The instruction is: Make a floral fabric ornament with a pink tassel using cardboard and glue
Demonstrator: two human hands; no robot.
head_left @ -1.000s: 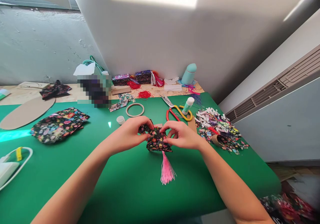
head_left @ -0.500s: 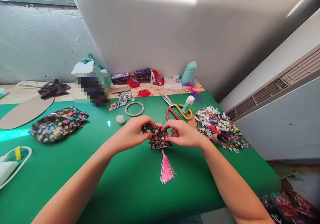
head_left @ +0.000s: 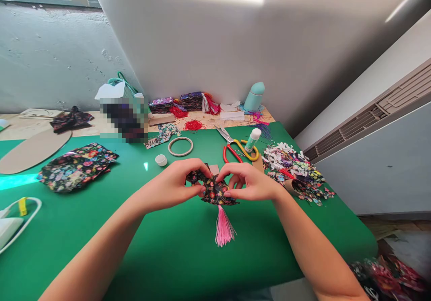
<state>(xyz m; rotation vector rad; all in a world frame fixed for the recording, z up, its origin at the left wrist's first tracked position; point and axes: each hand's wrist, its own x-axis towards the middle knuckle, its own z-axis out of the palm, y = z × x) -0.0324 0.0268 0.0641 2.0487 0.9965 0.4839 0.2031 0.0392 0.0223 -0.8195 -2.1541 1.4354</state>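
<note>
Between my two hands is a piece of black floral fabric (head_left: 215, 192), with a bit of pale card showing at its top edge. A pink tassel (head_left: 225, 229) hangs from its lower edge over the green mat. My left hand (head_left: 183, 180) pinches the fabric's left side between thumb and fingers. On the right side my right hand (head_left: 247, 182) grips it the same way, thumb low and index finger on top. Just beyond my right hand lie scissors (head_left: 240, 146) with one red and one yellow handle, and a glue stick (head_left: 252, 140) stands by them.
A small white cap (head_left: 161, 160) and a roll of tape (head_left: 181, 146) lie ahead. Floral cloth (head_left: 79, 166) and an oval board (head_left: 33, 153) are at left. Fabric scraps (head_left: 296, 171) heap at right. Sequinned bundles (head_left: 191, 101) and a turquoise bottle (head_left: 255, 97) stand along the back.
The fabric's upper edge has folded down toward me and its lower part spreads wider. Both hands have shifted slightly, still pinching it. The tassel stays nearly in place.
</note>
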